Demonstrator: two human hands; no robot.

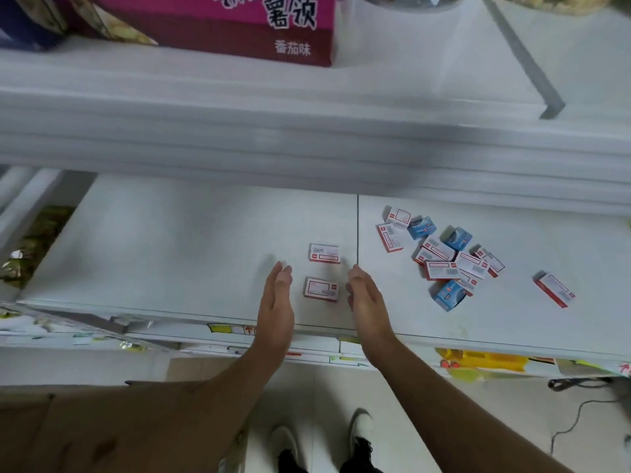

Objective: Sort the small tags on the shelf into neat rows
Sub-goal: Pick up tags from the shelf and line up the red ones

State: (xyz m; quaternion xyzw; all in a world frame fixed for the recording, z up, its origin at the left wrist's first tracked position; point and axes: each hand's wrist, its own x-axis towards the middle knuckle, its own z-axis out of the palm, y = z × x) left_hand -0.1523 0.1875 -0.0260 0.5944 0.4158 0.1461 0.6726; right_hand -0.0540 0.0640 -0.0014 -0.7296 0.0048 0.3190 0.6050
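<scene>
Two red-and-white tags lie one behind the other on the white shelf [170,254]: the far tag [324,253] and the near tag [321,289]. My left hand [277,295] stands on edge just left of the near tag, fingers straight. My right hand [365,295] stands on edge just right of it, fingers straight too. Neither hand holds anything, and a small gap shows on both sides of the near tag. A loose pile of red-and-white and blue tags [444,257] lies to the right, with a single red-and-white tag [555,290] farther right.
An upper shelf edge [307,131] overhangs the back of the working shelf, with a pink carton [239,25] on top. A seam [358,227] splits the shelf surface. A brown cardboard box [102,428] stands on the floor at lower left, and a black cable [577,414] lies at lower right.
</scene>
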